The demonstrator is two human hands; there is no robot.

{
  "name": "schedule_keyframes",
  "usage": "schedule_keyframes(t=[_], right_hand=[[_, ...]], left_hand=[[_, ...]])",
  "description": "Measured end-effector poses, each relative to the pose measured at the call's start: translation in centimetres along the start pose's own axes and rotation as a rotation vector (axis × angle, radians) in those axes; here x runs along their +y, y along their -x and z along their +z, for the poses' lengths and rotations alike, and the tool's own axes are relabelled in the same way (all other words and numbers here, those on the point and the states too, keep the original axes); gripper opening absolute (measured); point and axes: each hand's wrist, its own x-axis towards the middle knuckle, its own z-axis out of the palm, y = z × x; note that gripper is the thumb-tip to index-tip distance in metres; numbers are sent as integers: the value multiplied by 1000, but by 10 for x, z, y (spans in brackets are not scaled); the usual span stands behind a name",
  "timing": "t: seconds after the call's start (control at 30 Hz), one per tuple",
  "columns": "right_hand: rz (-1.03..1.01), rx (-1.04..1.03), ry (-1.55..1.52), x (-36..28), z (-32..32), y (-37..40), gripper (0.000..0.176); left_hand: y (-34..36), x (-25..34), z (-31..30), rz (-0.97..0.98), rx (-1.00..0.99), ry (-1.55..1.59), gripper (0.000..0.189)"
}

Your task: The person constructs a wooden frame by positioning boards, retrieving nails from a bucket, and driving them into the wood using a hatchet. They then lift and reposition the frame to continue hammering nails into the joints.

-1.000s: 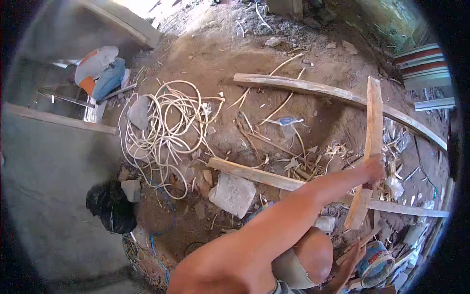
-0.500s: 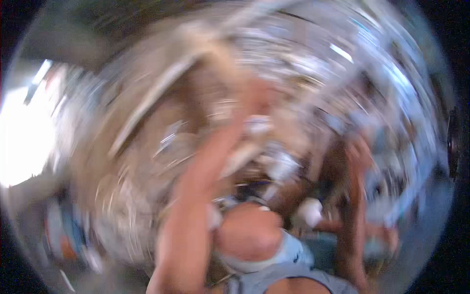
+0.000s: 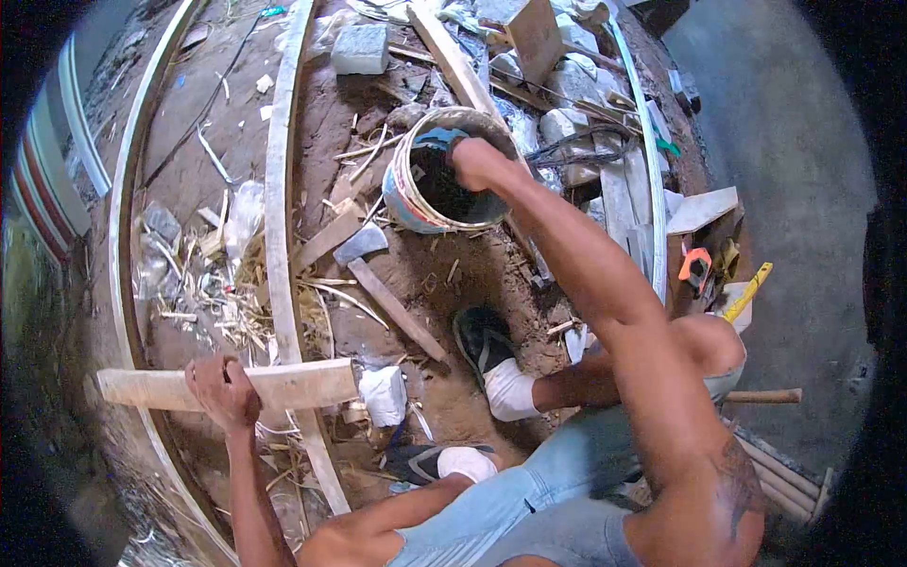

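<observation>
My left hand (image 3: 225, 390) is closed around the middle of a short, slightly curved wooden board (image 3: 307, 385), held crosswise over two long wooden strips. My right hand (image 3: 480, 164) reaches down into the mouth of a worn plastic bucket (image 3: 404, 204). Its fingers look curled, but the tips are hidden in the dark inside, so what they hold cannot be made out. Between the bucket and my feet lies a hatchet (image 3: 362, 244), its wooden handle pointing toward my shoe. A white block (image 3: 383, 396) rests just right of the board's end.
Long wooden strips (image 3: 281, 180) run along the dirt floor, with wood shavings (image 3: 217, 307) and plastic scraps between them. Stone blocks (image 3: 360, 50) and planks lie behind the bucket. At right are an orange-handled tool (image 3: 697, 262) and a yellow strip (image 3: 749, 289).
The earlier frame is heavily blurred by motion. The view has since steadied; my left hand now shows on the board at left and my right hand in the bucket.
</observation>
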Motion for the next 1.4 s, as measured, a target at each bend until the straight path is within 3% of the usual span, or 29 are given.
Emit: schedule_keyframes(t=[0.07, 0.13, 0.2, 0.23, 0.33, 0.47, 0.63, 0.77, 0.83, 0.87, 0.97, 1.03, 1.07, 1.13, 1.4], right_hand=[[144, -189, -49, -5, 11, -14, 31], [151, -89, -150, -2, 26, -14, 32], [13, 192, -32, -3, 43, -21, 31], [94, 117, -38, -19, 19, -13, 32], [35, 154, -15, -30, -7, 12, 32], [25, 209, 126, -8, 33, -18, 30], [109, 159, -71, -15, 23, -26, 29], [67, 215, -116, -13, 26, -25, 29], [13, 5, 100, -18, 7, -11, 28], [3, 12, 104, -13, 8, -11, 28], [63, 89, -134, 3, 13, -5, 24], [111, 78, -970, 0, -16, 25, 22], [112, 81, -964, 0, -27, 39, 22], [78, -55, -1559, -2, -42, 66, 22], [-169, -86, -1643, -42, -67, 107, 20]], left_hand=[[-4, 2, -1, -1, -52, -11, 16], [-3, 4, -1, 21, 23, 30, 16], [-2, 5, -3, -8, -4, 18, 17], [-4, 5, -3, -29, -20, 16, 18], [-3, 4, -3, -39, -64, 15, 18], [-3, 3, -2, -35, -92, -5, 16], [-3, 6, 2, 5, 20, -3, 18], [-4, 8, -3, -14, -21, 6, 17], [-4, 7, -3, -20, -19, 9, 16], [-4, 6, -2, -28, -11, 5, 16], [-4, 7, -3, -16, 37, 57, 14], [-3, 8, -4, -32, 24, 57, 15], [-4, 9, -3, -36, 12, 61, 15], [-2, 6, -1, -31, 16, 52, 15], [-1, 2, -2, -38, -35, 21, 17]])
